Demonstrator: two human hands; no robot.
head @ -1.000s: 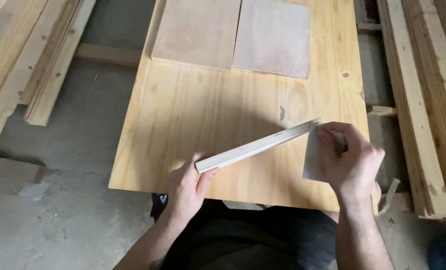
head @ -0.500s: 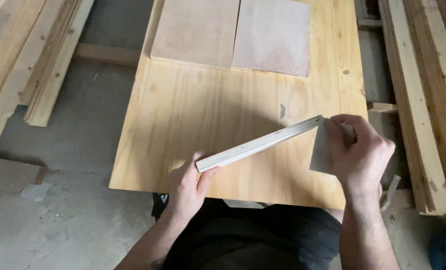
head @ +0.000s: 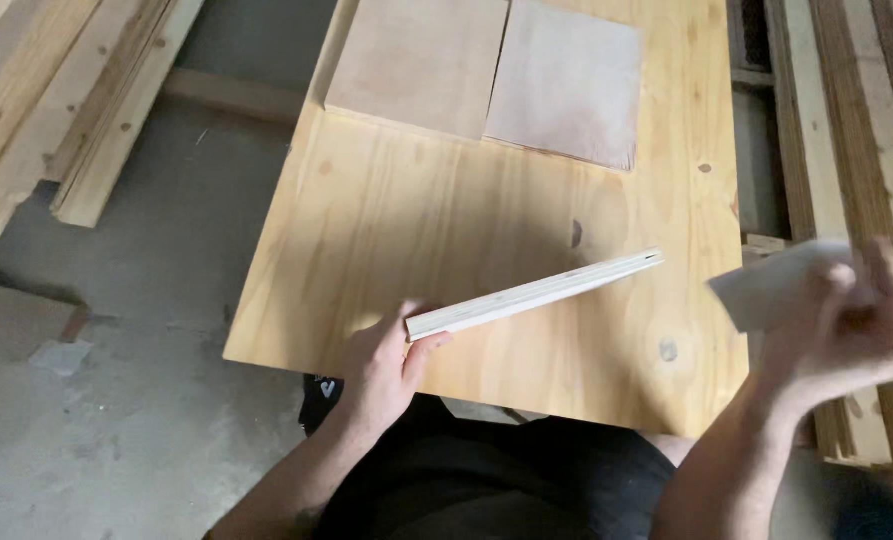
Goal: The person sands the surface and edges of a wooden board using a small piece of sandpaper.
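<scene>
My left hand grips the near end of a thin plywood board, held on edge over the pine tabletop so that only its pale layered edge shows. The board runs from lower left up to the right. My right hand, blurred, is off the table's right side and holds a grey sheet of sandpaper, well apart from the board's far end.
Two flat square plywood panels lie side by side at the tabletop's far end. Long timber planks are stacked at the left and right. Grey concrete floor lies to the left.
My right hand has pulled the sandpaper off the board's far end and swung out to the right, past the table edge. The left hand still holds the board.
</scene>
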